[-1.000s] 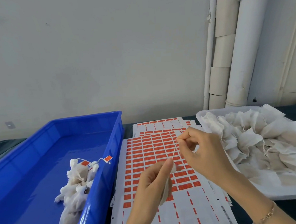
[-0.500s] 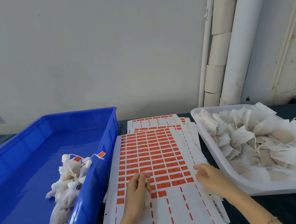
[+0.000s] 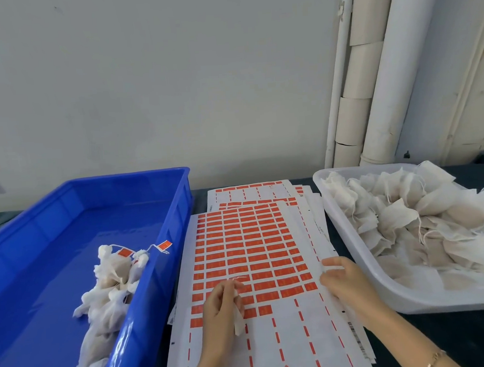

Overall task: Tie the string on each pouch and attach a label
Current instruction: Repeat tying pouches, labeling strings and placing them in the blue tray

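Left hand (image 3: 221,306) gripped a pouch (image 3: 238,321) over the sheet (image 3: 255,239); right hand (image 3: 347,283), at three o'clock, touched its edge, grip unclear.

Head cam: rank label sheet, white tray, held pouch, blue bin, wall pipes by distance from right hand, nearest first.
1. Label sheet: directly under the right hand.
2. White tray: just right of it.
3. Pouch: in the left hand, over the sheet.
4. Blue bin: far left.
5. Wall pipes: back right, behind the tray.
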Tool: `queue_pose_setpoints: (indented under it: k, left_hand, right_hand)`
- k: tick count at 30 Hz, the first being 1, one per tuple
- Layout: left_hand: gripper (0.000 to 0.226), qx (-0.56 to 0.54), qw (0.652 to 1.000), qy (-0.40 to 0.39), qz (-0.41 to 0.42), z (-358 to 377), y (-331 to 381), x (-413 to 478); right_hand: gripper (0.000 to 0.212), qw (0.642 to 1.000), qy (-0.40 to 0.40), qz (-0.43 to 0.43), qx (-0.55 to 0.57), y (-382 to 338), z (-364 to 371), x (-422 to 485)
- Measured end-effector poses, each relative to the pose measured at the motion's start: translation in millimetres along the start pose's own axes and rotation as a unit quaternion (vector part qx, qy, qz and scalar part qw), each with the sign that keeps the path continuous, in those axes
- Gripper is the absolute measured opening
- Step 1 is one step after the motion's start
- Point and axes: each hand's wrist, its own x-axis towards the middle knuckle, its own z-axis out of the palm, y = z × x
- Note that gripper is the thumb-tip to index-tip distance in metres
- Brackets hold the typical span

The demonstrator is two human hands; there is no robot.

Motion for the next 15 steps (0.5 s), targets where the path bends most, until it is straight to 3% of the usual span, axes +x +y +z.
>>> queue_pose_setpoints:
  k: [4, 7, 13, 15]
  left_hand:
    - [0.023, 0.0, 1.0, 0.002, 0.011, 1, -2, -1]
    - [0.024, 0.007, 1.0, -0.009, 0.019, -1, -1, -3]
    - [0.015, 0.01, 1.0, -0.006, 0.027, -3, 8, -11]
    - [0.028, 0.02, 0.998, -0.015, 0.057, -2, 12, -13]
  right_hand:
    - [0.036, 0.995, 0.013, 0.034, 0.092, -5, -5, 5]
    - [0.045, 0.996, -0.016, 0.038, 0.077, -9, -6, 5]
    - [0.028, 0.985, -0.137, 0.024, 0.103, -11, -16, -3]
    - [0.031, 0.974, -0.193, 0.026, 0.116, -8, -19, -7]
